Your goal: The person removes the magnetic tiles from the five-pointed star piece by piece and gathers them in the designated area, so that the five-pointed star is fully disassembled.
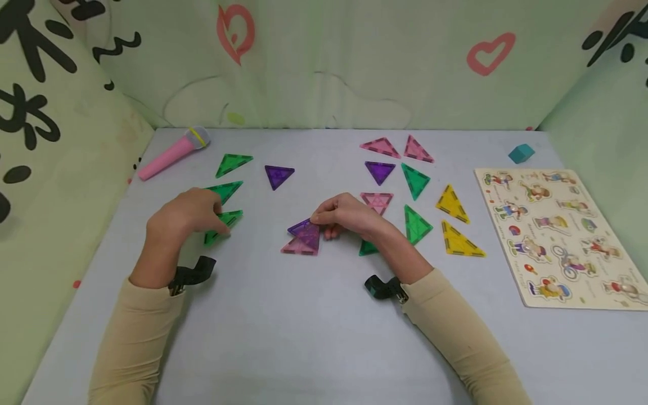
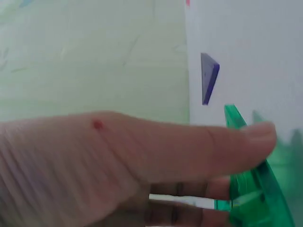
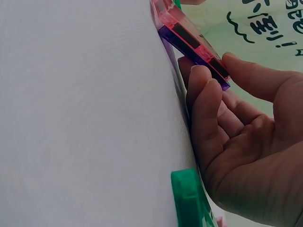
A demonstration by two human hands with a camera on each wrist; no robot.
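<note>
Item: purple triangle tile (image 1: pixel 305 229), lying stacked on a pink triangle tile (image 1: pixel 298 246) near the middle of the table (image 1: pixel 304 337). Taken as landmark.

Right hand (image 1: pixel 349 216): immediately right of the purple tile, thumb and fingertips (image 3: pixel 201 78) pinched on its right-hand corner. In the right wrist view that edge stood lifted off the table, with the pink tile pressed against it; the stack tilted up toward the hand. Long edge of the pair ran roughly left to right, pointing away from the hand.

Left hand (image 1: pixel 187 214): well to the left of the purple tile, thumb and curled fingers closed on a green triangle tile (image 1: pixel 223 225), which the left wrist view showed raised on edge.

Nearer hand to the purple tile: the right, already in contact. More green triangles lay beyond the left hand; loose pink, purple, green and yellow ones lay right of the landmark.
</note>
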